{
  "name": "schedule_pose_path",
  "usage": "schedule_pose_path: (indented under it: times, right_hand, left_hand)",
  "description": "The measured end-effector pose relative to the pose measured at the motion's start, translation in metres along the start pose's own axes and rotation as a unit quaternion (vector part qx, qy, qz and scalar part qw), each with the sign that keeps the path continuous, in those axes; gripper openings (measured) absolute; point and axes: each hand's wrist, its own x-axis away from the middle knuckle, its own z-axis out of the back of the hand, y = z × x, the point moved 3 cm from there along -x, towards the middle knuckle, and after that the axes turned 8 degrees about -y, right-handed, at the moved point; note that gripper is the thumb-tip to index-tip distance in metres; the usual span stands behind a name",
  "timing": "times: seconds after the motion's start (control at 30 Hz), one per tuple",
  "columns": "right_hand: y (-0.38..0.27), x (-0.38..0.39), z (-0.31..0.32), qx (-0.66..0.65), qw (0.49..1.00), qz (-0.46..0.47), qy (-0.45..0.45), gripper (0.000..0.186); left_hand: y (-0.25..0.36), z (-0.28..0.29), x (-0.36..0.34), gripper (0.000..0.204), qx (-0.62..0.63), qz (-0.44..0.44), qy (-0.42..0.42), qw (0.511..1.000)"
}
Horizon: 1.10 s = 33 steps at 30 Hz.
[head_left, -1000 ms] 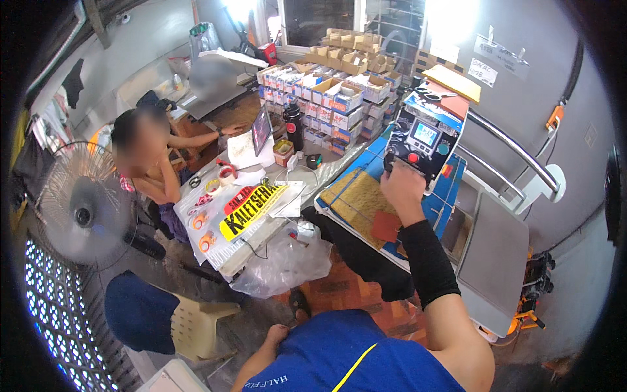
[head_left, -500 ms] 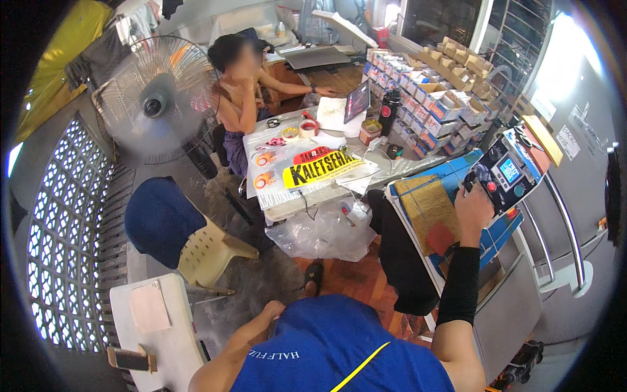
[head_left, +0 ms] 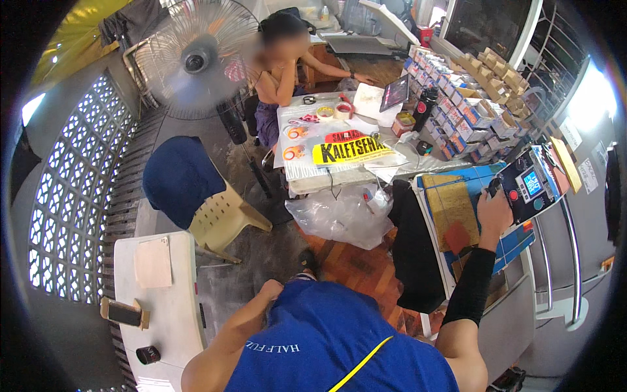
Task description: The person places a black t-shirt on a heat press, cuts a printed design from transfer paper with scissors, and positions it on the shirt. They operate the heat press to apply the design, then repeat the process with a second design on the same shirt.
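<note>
Out to the right, my right hand (head_left: 493, 212) is closed on the black handle of a heat press (head_left: 529, 183) with a small lit display, red and green buttons. Beneath it lies a blue pressing bed (head_left: 490, 255) strapped with cord, bearing a worn tan board (head_left: 437, 209) and a reddish patch. My left hand (head_left: 270, 291) hangs by my hip, fingers curled against my clothing; what they hold, if anything, is hidden. A black sleeve covers my right forearm, and black cloth (head_left: 411, 261) drapes beside the press.
A co-worker (head_left: 281, 85) sits at a table (head_left: 307, 183) holding printed sheets, tape rolls and a tablet, beside stacked small boxes (head_left: 470, 111). A standing fan (head_left: 196, 62), draped plastic chair (head_left: 225, 228), side table (head_left: 163, 313) and plastic bag (head_left: 333, 222) surround me; metal rails (head_left: 575, 261) stand right.
My view has swung leftward, shifting the table, press and co-worker right in the picture and showing more of the fan and side table. My right hand stays on the press handle.
</note>
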Motion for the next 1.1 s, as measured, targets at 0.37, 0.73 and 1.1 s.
schedule_pose_path:
  times: [0.37,0.73,1.1]
  right_hand:
    - [0.003,0.003,0.004,-0.036,0.999,-0.012,-0.038,0.045]
    - [-0.002,0.005,0.017,-0.037,0.995,-0.018,-0.089,0.052]
    - [-0.002,0.004,0.016,-0.045,0.993,-0.031,-0.106,0.055]
  left_hand:
    - [-0.036,-0.008,0.083,0.020,0.365,0.016,-0.030,0.930]
    - [-0.033,-0.021,0.090,0.022,0.445,0.121,0.094,0.882]
    - [-0.091,-0.054,0.057,0.048,-0.035,-0.069,0.034,0.996]
